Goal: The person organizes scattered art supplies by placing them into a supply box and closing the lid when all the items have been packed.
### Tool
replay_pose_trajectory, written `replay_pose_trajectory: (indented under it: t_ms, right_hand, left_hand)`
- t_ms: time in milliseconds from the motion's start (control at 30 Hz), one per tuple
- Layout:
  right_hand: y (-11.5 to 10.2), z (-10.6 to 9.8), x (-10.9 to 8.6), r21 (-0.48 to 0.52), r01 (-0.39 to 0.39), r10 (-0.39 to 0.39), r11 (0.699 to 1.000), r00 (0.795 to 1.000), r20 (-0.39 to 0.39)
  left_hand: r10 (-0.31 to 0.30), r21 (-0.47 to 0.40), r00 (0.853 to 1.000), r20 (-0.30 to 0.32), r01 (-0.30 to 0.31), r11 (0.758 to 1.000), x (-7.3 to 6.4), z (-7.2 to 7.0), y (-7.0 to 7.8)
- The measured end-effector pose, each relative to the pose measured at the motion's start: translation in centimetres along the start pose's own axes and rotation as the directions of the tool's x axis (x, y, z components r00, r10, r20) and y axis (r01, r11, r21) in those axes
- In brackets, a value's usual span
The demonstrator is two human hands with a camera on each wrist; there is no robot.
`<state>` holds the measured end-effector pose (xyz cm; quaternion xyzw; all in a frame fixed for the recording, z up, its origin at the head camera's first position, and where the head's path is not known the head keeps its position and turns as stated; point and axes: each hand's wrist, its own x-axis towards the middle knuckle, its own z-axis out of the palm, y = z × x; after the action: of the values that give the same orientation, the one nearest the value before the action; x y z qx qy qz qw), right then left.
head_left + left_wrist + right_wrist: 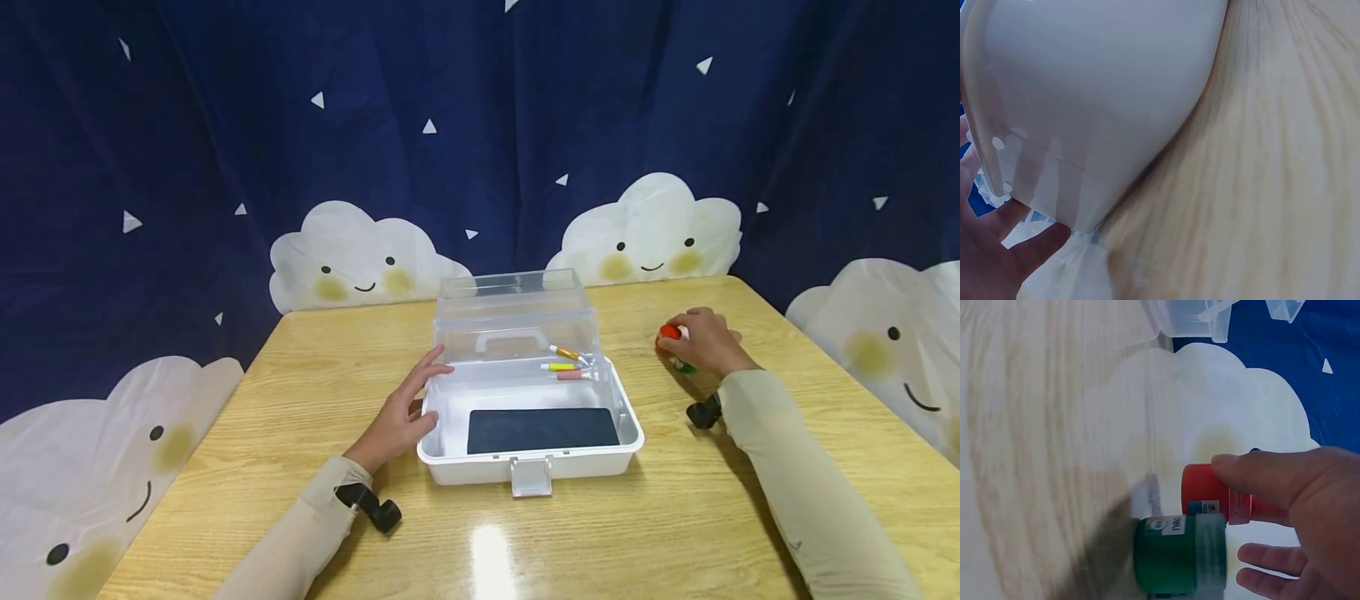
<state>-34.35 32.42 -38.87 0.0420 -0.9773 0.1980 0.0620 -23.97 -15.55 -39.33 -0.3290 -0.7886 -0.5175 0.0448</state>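
Observation:
A white storage box [442,471] with a clear lid [513,296] raised at the back stands mid-table. My left hand [401,417] rests on its left side, thumb and index finger over the rim; in the left wrist view, fingers [1041,250] touch the outer wall. To the right of the box, my right hand [708,342] pinches a red paint jar [667,340] between thumb and fingers. The right wrist view shows a green paint jar [1166,556] close beside the red one, its label facing up; the other fingers [1269,559] extend near it.
Inside the box, a dark flat rectangle [543,430] lies toward the front. Small orange [565,352], yellow [560,367] and pink [574,376] tubes sit at its back right. An open latch [531,477] hangs at the front. A blue curtain [480,75] with clouds borders the wooden table [330,358].

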Motion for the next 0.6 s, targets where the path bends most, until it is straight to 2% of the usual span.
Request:
replay_pose_trajectory:
  t_ms: [433, 600]
  right_hand:
    - [-1.7, -1.0, -0.2, -0.014, 0.081, -0.081, 0.997, 0.995, -0.065]
    - [-2.5, -1.3, -0.4, -0.019, 0.114, -0.115, 0.993, 0.987, -0.113]
  left_hand:
    - [0.004, 0.008, 1.0, -0.001, -0.004, 1.0, 0.0, 0.0, -0.1]
    - [-0.006, 0.007, 1.0, 0.001, 0.006, 1.0, 0.0, 0.0, -0.2]
